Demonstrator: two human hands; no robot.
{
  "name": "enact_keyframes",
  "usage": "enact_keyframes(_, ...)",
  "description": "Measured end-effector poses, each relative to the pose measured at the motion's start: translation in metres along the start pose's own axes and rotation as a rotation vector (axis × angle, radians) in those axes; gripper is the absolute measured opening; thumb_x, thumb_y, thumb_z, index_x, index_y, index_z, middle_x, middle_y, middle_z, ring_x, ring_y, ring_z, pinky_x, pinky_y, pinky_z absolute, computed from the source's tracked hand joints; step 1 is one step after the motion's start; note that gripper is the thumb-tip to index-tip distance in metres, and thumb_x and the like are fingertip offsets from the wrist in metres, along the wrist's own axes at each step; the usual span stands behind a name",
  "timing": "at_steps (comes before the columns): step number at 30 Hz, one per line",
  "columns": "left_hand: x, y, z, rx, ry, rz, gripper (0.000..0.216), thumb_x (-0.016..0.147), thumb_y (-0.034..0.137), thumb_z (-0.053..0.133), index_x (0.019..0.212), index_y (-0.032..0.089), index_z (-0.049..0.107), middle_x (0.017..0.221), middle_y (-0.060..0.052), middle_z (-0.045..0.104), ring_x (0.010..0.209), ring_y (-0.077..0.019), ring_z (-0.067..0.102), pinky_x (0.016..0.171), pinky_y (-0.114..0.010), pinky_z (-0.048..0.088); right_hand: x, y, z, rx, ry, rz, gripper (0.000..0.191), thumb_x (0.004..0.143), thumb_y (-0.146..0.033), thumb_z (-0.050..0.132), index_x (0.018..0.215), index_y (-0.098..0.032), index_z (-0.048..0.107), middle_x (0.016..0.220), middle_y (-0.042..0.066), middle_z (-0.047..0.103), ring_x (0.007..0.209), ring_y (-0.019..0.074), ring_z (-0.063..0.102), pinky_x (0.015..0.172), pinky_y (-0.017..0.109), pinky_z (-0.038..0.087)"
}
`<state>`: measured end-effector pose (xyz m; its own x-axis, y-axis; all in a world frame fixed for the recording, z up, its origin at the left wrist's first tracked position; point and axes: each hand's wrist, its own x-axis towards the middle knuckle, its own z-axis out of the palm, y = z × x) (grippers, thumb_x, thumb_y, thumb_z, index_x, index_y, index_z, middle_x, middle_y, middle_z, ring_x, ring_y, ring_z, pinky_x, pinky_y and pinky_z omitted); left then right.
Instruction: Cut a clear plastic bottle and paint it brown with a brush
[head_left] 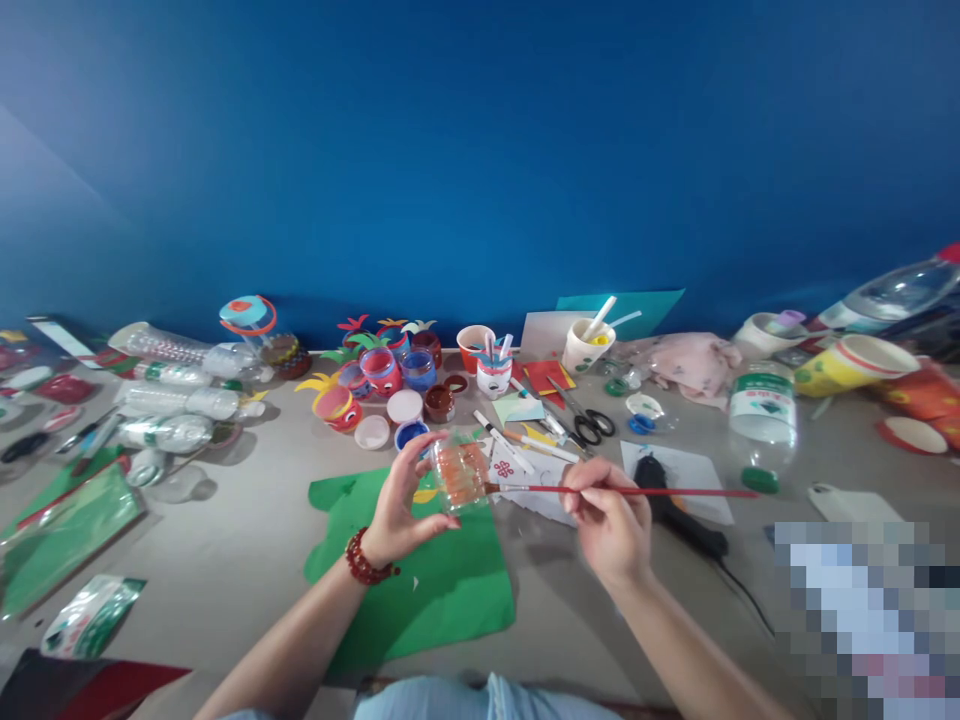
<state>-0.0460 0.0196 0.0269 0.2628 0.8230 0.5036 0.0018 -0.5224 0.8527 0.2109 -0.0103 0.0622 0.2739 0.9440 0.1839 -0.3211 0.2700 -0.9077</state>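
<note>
My left hand (pixel 405 500), with a red bead bracelet at the wrist, holds a clear plastic bottle piece (pixel 459 472) between thumb and fingers. Orange paint streaks cover part of its wall. My right hand (pixel 611 515) grips a thin red paintbrush (pixel 675 491) that lies level and points left. The brush tip reaches the right side of the plastic piece; whether it touches inside or outside I cannot tell. Below the left hand lies a green sheet (pixel 450 580). Open paint pots stand just beyond, among them a blue one (pixel 411 434) and a brown one (pixel 439 403).
Painted cups with paper leaves (pixel 381 372) stand near the blue wall (pixel 480 170). Clear bottles (pixel 172 402) lie at the left. Scissors (pixel 592 424), pens and a black glue gun (pixel 679 510) with its cord are at the right, near a big upturned bottle (pixel 763 425).
</note>
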Motion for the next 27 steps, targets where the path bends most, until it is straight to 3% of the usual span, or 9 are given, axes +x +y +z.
enact_keyframes(5, 0.001, 0.0, -0.001, -0.017, 0.007, 0.012, 0.091, 0.072, 0.051, 0.082, 0.147, 0.029, 0.035, 0.146, -0.018, 0.045, 0.138, -0.0365, 0.046, 0.107, -0.053, 0.049, 0.002, 0.002, -0.006, 0.044, 0.026, -0.014, 0.014, 0.072, -0.015, 0.054, 0.067, -0.021, 0.067, 0.051, -0.002, 0.054, 0.048, 0.0128, 0.047, 0.044, 0.023, 0.032)
enact_keyframes(14, -0.001, 0.0, 0.0, 0.016, -0.01, -0.013, 0.093, 0.072, 0.053, 0.081, 0.148, 0.028, 0.035, 0.146, -0.019, 0.046, 0.139, -0.0377, 0.045, 0.106, -0.054, 0.049, -0.005, -0.004, 0.006, 0.057, -0.055, 0.031, 0.01, 0.073, -0.018, 0.058, 0.069, -0.02, 0.067, 0.052, 0.0, 0.057, 0.048, 0.0135, 0.049, 0.041, 0.022, 0.032)
enact_keyframes(21, 0.001, 0.002, -0.001, 0.01, 0.011, 0.027, 0.09, 0.073, 0.053, 0.08, 0.147, 0.029, 0.034, 0.147, -0.018, 0.045, 0.138, -0.0369, 0.047, 0.106, -0.053, 0.05, 0.005, 0.002, -0.007, 0.023, 0.033, -0.007, 0.013, 0.071, -0.015, 0.054, 0.067, -0.02, 0.066, 0.051, -0.001, 0.055, 0.048, 0.0129, 0.048, 0.042, 0.022, 0.031)
enact_keyframes(27, -0.001, 0.0, -0.002, -0.006, -0.003, -0.002, 0.092, 0.072, 0.05, 0.082, 0.148, 0.029, 0.035, 0.147, -0.018, 0.046, 0.139, -0.037, 0.045, 0.107, -0.053, 0.048, 0.001, -0.002, 0.001, 0.081, -0.002, 0.032, 0.012, 0.073, -0.016, 0.056, 0.069, -0.02, 0.067, 0.051, -0.001, 0.056, 0.047, 0.0131, 0.048, 0.042, 0.023, 0.033)
